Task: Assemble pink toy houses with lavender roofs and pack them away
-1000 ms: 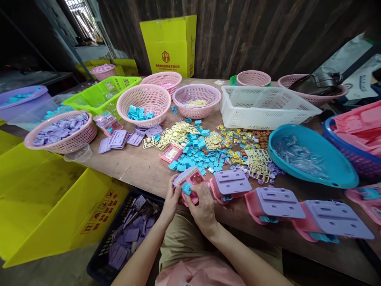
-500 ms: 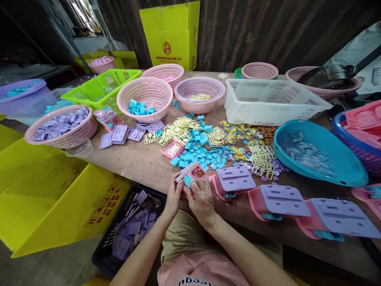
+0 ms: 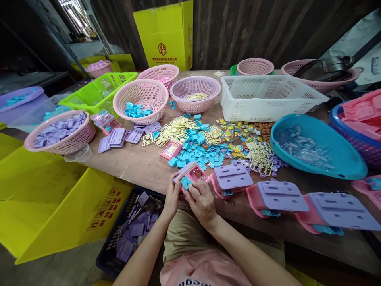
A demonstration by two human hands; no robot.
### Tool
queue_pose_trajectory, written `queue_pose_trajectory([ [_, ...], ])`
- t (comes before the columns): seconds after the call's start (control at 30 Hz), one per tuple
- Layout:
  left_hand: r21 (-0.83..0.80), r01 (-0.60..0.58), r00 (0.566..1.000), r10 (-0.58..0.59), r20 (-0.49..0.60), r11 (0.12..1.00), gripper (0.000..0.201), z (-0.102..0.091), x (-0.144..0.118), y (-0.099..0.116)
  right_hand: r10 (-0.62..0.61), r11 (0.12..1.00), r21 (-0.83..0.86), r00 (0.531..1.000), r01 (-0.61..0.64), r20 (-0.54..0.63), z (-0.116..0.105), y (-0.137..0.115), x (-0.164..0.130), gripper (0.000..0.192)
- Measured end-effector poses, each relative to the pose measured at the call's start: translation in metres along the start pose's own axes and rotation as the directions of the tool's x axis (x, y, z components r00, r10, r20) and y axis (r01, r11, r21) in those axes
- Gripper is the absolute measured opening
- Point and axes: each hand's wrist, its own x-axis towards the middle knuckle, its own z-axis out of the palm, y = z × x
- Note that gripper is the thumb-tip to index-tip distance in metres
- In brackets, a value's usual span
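Observation:
At the table's front edge my left hand [image 3: 172, 197] is closed round the left side of a small pink toy case [image 3: 197, 173] with a printed strip along its top. A small blue plastic piece [image 3: 186, 182] lies against the front left of the case. My right hand [image 3: 203, 201] has its thumb and fingertips closed at this blue piece, with the other fingers curled near the case's lower edge. Just to the right stands a pink toy case with a purple back [image 3: 233, 177]. Beyond my hands spreads a pile of blue plastic pieces [image 3: 205, 155].
More purple-backed cases [image 3: 282, 196] line the front right edge. A blue basin [image 3: 347, 159] holds clear parts. Behind are a white crate [image 3: 268, 109], a pink basket [image 3: 141, 89] and a green crate [image 3: 89, 99]. Below left are a yellow carton [image 3: 71, 214] and a dark crate [image 3: 105, 246].
The blue piece has turned from tilted to flatter against the pink case, and my right fingers have shifted slightly lower on it. The whole view has moved a little.

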Motion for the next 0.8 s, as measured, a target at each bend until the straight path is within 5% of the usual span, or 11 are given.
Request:
queue_pose_trajectory([
  [0.8,0.040,0.031,0.999,-0.029,-0.035,0.999,0.047,-0.0021,-0.0022,-0.0044,-0.047,0.998,0.032,0.998,0.048,-0.029,0.0064,0.0062,-0.0022,0.007],
])
